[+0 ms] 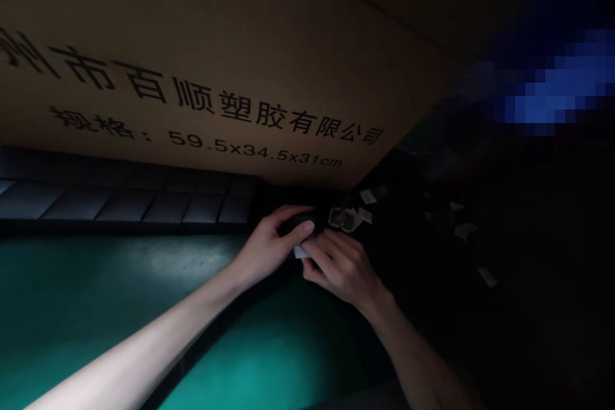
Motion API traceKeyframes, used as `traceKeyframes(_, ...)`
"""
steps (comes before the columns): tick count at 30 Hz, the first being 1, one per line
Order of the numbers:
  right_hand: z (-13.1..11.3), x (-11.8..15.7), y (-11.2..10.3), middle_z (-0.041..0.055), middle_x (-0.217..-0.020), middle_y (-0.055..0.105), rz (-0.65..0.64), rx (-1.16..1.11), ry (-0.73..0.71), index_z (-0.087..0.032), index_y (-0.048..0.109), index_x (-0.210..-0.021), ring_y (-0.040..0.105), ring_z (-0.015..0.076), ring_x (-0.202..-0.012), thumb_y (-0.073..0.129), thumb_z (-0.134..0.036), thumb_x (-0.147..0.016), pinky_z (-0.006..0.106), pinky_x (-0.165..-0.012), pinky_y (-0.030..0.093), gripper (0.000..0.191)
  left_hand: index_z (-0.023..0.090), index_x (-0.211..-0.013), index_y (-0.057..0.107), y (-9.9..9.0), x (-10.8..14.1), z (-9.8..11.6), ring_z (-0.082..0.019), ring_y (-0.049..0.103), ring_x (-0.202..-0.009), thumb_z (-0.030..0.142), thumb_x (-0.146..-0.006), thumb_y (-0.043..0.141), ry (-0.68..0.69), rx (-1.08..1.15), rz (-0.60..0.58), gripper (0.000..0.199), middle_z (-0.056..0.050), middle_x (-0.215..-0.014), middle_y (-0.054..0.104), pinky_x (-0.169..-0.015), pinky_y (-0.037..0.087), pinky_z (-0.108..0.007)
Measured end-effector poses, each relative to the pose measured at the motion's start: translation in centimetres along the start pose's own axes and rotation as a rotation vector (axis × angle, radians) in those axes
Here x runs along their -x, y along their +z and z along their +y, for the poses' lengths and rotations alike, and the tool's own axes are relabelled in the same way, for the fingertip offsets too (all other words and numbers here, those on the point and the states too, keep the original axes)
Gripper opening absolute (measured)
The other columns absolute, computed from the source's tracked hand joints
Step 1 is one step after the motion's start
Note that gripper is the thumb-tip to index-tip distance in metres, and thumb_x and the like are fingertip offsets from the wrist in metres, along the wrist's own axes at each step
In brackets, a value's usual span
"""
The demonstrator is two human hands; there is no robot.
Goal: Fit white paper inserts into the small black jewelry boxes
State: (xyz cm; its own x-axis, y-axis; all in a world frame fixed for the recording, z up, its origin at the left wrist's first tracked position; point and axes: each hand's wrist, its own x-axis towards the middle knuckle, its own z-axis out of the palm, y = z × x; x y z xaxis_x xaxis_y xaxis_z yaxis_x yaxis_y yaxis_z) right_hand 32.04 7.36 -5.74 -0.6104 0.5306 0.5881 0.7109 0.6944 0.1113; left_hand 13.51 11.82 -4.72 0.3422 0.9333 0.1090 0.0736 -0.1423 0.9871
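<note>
My left hand (pixel 271 245) curls over a dark rounded object (pixel 298 225), which is mostly hidden in the shadow and behind my fingers. My right hand (pixel 340 266) meets it from the lower right, with its fingers at a small white piece of paper or label (pixel 302 252). Just beyond my hands lies a crumpled white-and-dark scrap (pixel 343 218). Several small white scraps (pixel 465 229) are scattered across the dark surface on the right.
A large cardboard box (pixel 192 77), printed with black Chinese text and "59.5x34.5x31cm", fills the upper left. Below it runs a dark padded strip (pixel 125 206). A teal-green surface (pixel 96 275) lies under my left arm. A pixelated blue patch (pixel 552 86) sits upper right.
</note>
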Motion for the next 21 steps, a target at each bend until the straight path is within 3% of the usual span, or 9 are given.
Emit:
traceKeyframes(4,-0.12,0.38,0.32,0.011,-0.108,0.076,0.069,-0.001,0.059,-0.024,0.065,-0.121,0.074,0.03,-0.103,0.062,-0.012,-0.09,0.042,-0.077,0.067,0.034,0.022,-0.122,0.073,0.15,0.07,0.11,-0.032,0.066,-0.114,0.056,-0.088,0.067,-0.05,0.014,0.048,0.049,-0.011,-0.126,0.072,-0.101,0.049,-0.042)
traceKeyframes(6,-0.11,0.54,0.45,0.0117,-0.112,0.076,0.116,0.028,0.078,-0.025,0.063,-0.125,0.074,0.0307,-0.106,0.064,-0.012,-0.089,0.043,-0.079,0.068,0.038,0.021,-0.123,0.073,0.2,0.11,0.14,-0.032,0.067,-0.114,0.057,-0.089,0.066,-0.063,0.014,0.05,0.05,-0.011,-0.125,0.072,-0.1,0.049,-0.042)
traceKeyframes(10,-0.08,0.41,0.5,0.0136,-0.106,0.076,0.123,0.018,0.044,-0.02,0.063,-0.124,0.075,0.0304,-0.1,0.063,-0.011,-0.089,0.042,-0.077,0.068,0.037,0.02,-0.125,0.071,0.29,0.15,-0.05,-0.031,0.065,-0.116,0.057,-0.091,0.063,-0.066,0.013,0.037,0.051,-0.011,-0.126,0.072,-0.101,0.048,-0.042)
traceKeyframes(16,0.23,0.22,0.45,0.0065,-0.094,0.076,0.026,-0.205,0.051,-0.023,0.061,-0.13,0.074,0.024,-0.087,0.06,-0.012,-0.09,0.041,-0.078,0.065,0.041,0.02,-0.121,0.073,0.38,0.12,-0.59,-0.031,0.067,-0.114,0.055,-0.089,0.066,-0.029,0.007,0.009,0.048,-0.012,-0.126,0.071,-0.099,0.05,-0.041)
traceKeyframes(21,-0.29,0.36,0.82,0.0068,-0.102,0.074,0.053,-0.281,0.18,-0.027,0.058,-0.132,0.068,0.0286,-0.106,0.063,-0.013,-0.089,0.049,-0.09,0.062,0.045,0.022,-0.124,0.073,0.36,0.26,-0.32,-0.03,0.068,-0.113,0.055,-0.09,0.066,-0.031,0.048,0.043,0.048,-0.01,-0.126,0.073,-0.097,0.052,-0.039)
